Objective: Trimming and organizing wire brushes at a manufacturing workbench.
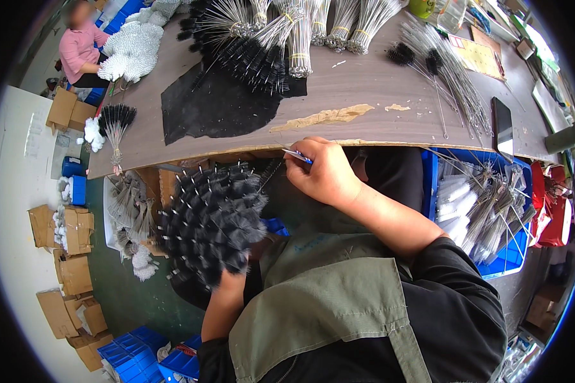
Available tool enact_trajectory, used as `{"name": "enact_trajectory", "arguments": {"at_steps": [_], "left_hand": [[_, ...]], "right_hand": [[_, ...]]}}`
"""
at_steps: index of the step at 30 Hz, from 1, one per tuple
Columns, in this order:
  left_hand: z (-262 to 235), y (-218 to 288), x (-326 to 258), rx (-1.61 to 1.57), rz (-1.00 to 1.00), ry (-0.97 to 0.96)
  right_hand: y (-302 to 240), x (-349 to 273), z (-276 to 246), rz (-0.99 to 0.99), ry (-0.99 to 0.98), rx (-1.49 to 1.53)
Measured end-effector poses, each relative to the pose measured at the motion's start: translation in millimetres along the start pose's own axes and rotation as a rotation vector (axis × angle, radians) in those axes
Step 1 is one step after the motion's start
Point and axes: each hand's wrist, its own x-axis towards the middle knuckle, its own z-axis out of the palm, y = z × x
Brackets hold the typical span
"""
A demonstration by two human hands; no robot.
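Note:
A thick bundle of black bristle brushes (214, 217) with pale metal tips hangs below the table's front edge. My left hand (232, 281) comes up behind it and carries it, though the brush heads cover its fingers. One thin dark brush stem (271, 173) sticks out from the bundle toward my other hand. Closed at the table edge, my right hand (322, 169) pinches a small blue tool (298, 156) with a flat pale end; its exact kind is hard to make out.
Wire-handled brush bundles (300, 51) and a black sheet (220, 105) lie on the table (358, 89). Loose wire brushes (450, 76) and a phone (502, 124) are farther right. A blue crate (485, 271) stands below right. Cardboard boxes (76, 274) line the left wall; a person (80, 48) sits far left.

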Motion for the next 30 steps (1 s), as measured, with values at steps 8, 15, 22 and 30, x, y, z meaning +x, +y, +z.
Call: {"name": "enact_trajectory", "arguments": {"at_steps": [8,15,22,30], "left_hand": [[11.3,-22.1,-24.3,-0.527,-0.620,0.256],[0.1,-10.5,-9.1,-1.320,-1.205,0.053],[5.8,-13.3,-15.1,-1.416,-1.326,-0.107],[4.6,-6.4,-11.6,-1.376,-1.317,-0.065]], "right_hand": [[13.9,19.8,-23.1,0.079,0.168,-0.078],[15.4,7.8,-15.8,0.325,-0.133,0.629],[-1.1,9.8,-15.1,0.376,-0.228,0.871],[-8.2,10.9,-23.1,0.333,-0.341,0.755]]}}
